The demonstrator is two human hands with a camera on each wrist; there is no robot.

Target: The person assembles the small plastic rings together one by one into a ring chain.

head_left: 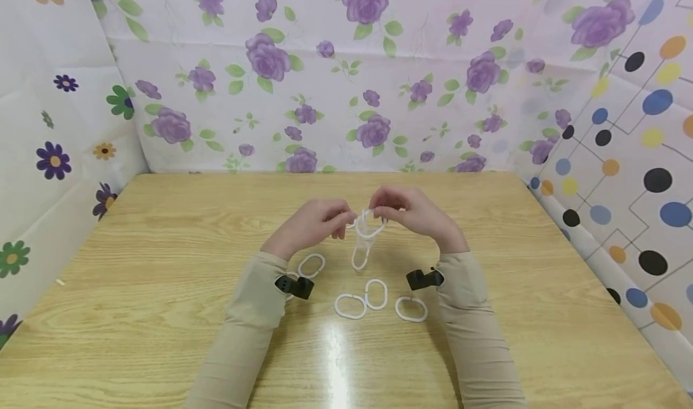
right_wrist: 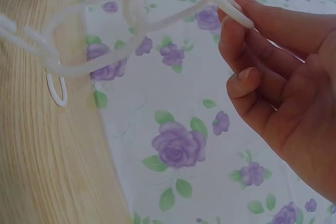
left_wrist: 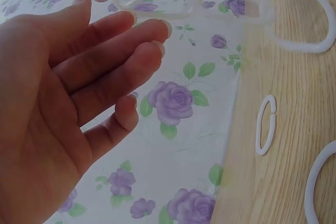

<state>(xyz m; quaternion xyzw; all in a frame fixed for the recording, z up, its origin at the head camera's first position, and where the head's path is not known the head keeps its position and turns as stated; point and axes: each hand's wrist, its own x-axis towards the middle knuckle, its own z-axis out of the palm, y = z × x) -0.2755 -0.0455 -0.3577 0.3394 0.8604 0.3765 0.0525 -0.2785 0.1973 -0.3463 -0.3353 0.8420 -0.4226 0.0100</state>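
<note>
My right hand (head_left: 414,213) pinches a white plastic shower curtain ring (right_wrist: 223,4) between thumb and fingertips. Several such oval rings, linked into a short chain, hang from it; the blurred lower ring (head_left: 359,269) dangles over the table. Facing it, my left hand (head_left: 311,225) has its fingertips close beside the chain. In the left wrist view its fingers (left_wrist: 113,59) are apart and loosely bent, with nothing between them. The upper ring (left_wrist: 157,12) of the chain passes just beyond these fingertips.
Loose white rings lie on the wooden table (head_left: 162,313) below the hands: one ring (head_left: 316,254) near the left wrist, two touching in the middle, another ring (head_left: 411,320) at right. One more is partly hidden by the black left wrist camera (head_left: 295,286). Flowered cloth (head_left: 216,114) stands behind.
</note>
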